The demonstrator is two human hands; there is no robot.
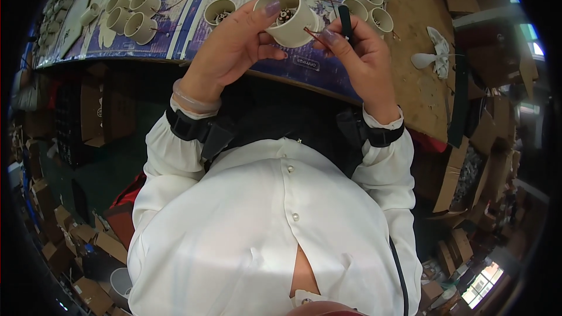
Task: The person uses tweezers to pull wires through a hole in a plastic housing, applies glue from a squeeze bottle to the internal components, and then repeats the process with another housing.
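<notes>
- Cream cup [300, 25], smooth and round-walled, small parts inside, gripped at the rim by the left hand [237, 41] above the table [417, 96].
- Slim dark-green tool [345, 21], held in the right hand [364, 50].
- Printed rectangular label [307, 63], flat on the table.
- Thin reddish wires [314, 35], beside the cup.

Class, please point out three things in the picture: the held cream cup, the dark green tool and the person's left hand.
Held cream cup [297, 34]: head view, on its outer wall.
Dark green tool [345, 21]: head view, mid-length on its visible part.
Left hand [232, 40]: head view, middle of the hand.
</notes>
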